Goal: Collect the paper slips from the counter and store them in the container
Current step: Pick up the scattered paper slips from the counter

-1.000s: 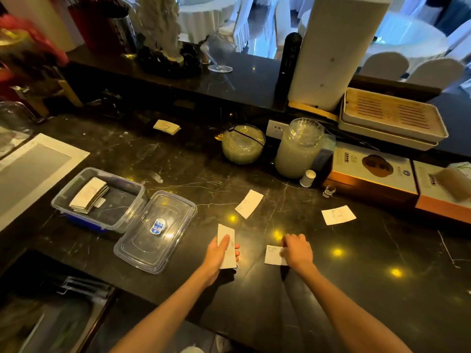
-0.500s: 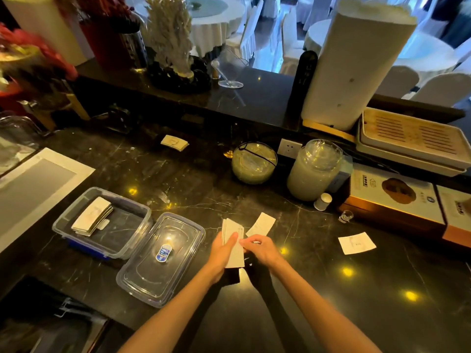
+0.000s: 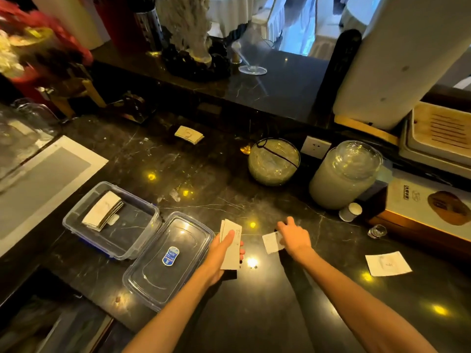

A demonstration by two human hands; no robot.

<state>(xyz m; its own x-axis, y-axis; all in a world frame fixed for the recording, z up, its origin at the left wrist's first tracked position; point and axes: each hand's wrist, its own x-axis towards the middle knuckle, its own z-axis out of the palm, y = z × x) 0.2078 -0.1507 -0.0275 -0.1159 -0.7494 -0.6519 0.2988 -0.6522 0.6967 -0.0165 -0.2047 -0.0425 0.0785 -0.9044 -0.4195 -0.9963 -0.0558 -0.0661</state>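
My left hand (image 3: 218, 256) holds a small stack of white paper slips (image 3: 231, 250) upright over the black marble counter (image 3: 204, 174), just right of the container's lid. My right hand (image 3: 293, 236) reaches forward with its fingertips closed on the right edge of a single slip (image 3: 270, 243) lying on the counter. Another loose slip (image 3: 388, 263) lies further right. The clear plastic container (image 3: 142, 230) stands open at left with a stack of slips (image 3: 102, 211) inside. A further small stack (image 3: 189, 134) rests near the back ledge.
The container's clear lid (image 3: 168, 258) lies flat beside it. A round glass bowl (image 3: 274, 161), a large glass jar (image 3: 344, 174), a small white cup (image 3: 351, 212) and printed boxes (image 3: 430, 200) line the back right. A white-framed board (image 3: 38, 184) lies at left.
My right hand brought a slip from the counter to the stack in my left hand, then moved right onto another slip. The left hand's stack has grown thicker.
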